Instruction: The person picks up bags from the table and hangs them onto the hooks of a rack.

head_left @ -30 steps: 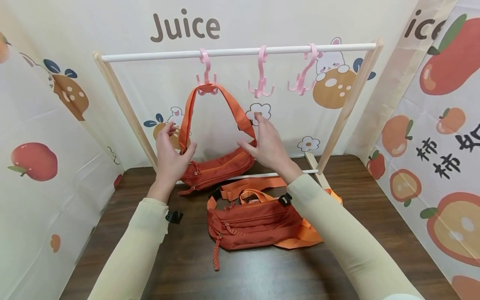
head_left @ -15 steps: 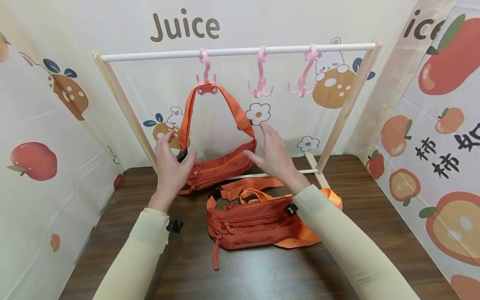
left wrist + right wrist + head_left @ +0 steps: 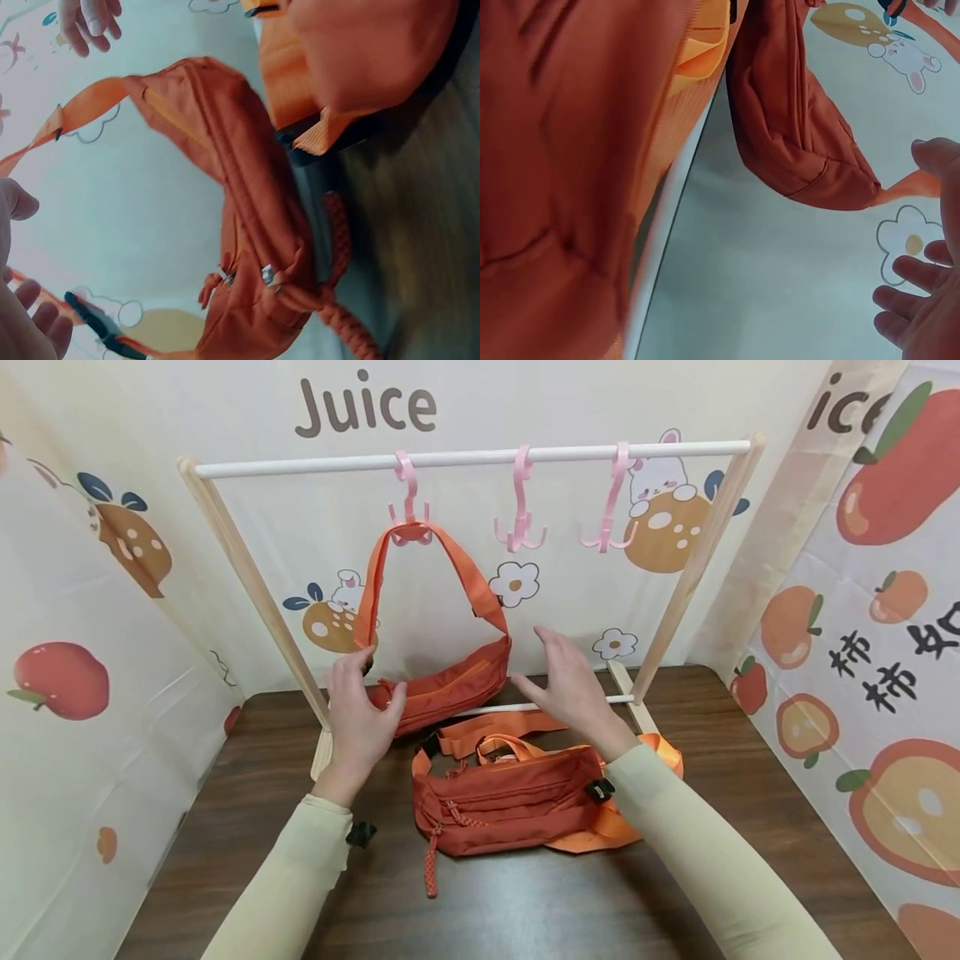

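A rust-red waist bag (image 3: 457, 687) hangs by its orange strap (image 3: 468, 578) from the leftmost pink hook (image 3: 409, 506). My left hand (image 3: 358, 720) is at its left end, fingers loosely curved and overlapping it in the head view. In the left wrist view, the bag (image 3: 247, 202) hangs apart from my fingers. My right hand (image 3: 573, 689) is right of the bag with fingers spread, holding nothing. A second rust-red waist bag (image 3: 510, 802) lies on the table below, its orange straps spread around it and its braided zipper pull (image 3: 431, 864) toward the front.
The rack has a white top rail (image 3: 465, 458) and wooden side posts (image 3: 240, 568). Two more pink hooks, a middle one (image 3: 521, 506) and a right one (image 3: 611, 506), carry nothing. Fruit-printed cloth (image 3: 75, 777) surrounds the dark wooden table (image 3: 480, 918).
Both hands have drawn away from the hanging bag: the right hand rightward and down, the left hand down and slightly right. The bag stays on its hook.
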A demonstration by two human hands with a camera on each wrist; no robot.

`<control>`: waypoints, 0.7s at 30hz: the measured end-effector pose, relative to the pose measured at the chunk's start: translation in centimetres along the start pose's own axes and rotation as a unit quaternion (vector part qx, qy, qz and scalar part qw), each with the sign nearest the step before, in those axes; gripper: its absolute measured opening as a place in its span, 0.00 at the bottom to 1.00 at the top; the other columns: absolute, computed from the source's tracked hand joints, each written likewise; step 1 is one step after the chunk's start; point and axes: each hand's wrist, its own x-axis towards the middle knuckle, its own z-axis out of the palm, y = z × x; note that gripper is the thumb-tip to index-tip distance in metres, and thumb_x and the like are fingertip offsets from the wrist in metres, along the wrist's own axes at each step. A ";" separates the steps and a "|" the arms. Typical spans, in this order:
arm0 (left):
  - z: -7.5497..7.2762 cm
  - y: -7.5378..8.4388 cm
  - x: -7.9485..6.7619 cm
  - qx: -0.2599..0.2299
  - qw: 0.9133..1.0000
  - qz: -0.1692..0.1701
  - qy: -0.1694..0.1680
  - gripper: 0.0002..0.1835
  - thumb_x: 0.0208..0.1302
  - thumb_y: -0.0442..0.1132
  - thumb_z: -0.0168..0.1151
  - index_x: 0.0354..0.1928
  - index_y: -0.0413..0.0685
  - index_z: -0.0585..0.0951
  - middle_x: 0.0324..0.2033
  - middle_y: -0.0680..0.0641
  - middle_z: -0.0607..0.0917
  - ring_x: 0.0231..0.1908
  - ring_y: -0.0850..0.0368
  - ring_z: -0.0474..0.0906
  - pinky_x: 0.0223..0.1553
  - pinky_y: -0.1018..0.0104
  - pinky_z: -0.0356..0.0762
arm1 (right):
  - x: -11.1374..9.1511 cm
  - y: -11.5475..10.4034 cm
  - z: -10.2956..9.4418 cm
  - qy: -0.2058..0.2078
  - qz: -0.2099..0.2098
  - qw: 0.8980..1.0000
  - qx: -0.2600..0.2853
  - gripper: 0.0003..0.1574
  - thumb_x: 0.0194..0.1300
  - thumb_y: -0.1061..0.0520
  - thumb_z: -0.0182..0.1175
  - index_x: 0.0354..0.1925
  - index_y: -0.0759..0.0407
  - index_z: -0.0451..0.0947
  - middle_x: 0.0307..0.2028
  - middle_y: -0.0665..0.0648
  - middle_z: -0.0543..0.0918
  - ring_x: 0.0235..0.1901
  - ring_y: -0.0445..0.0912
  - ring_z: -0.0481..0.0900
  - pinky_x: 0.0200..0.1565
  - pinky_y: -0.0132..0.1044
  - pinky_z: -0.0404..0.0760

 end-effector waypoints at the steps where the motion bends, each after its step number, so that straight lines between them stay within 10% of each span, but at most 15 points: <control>1: 0.2 0.1 -0.2 -0.005 1.000 0.000 -0.008 0.32 0.63 0.35 0.73 0.66 0.34 0.74 0.56 0.34 0.77 0.57 0.37 0.71 0.59 0.44 0.66 | -0.2 0.1 -0.1 -0.004 0.002 1.000 -0.002 0.56 0.71 0.39 0.69 0.81 0.63 0.57 0.76 0.65 0.68 0.74 0.61 0.66 0.75 0.56 0.62; 10: 1.8 0.4 -2.2 0.033 0.989 -0.012 -0.144 0.26 0.66 0.36 0.75 0.63 0.37 0.78 0.55 0.38 0.79 0.55 0.39 0.75 0.57 0.44 0.75 | -1.6 1.9 -0.4 -0.047 0.021 0.998 -0.025 0.49 0.73 0.42 0.68 0.78 0.64 0.62 0.73 0.65 0.71 0.73 0.60 0.67 0.74 0.58 0.63; 21: 3.7 1.2 -3.0 0.051 0.941 -0.022 -0.335 0.27 0.66 0.36 0.76 0.65 0.43 0.79 0.59 0.43 0.79 0.61 0.44 0.76 0.61 0.45 0.78 | -2.6 3.9 -0.7 -0.124 0.052 0.989 -0.060 0.35 0.74 0.48 0.67 0.69 0.67 0.72 0.64 0.68 0.78 0.64 0.64 0.75 0.67 0.61 0.72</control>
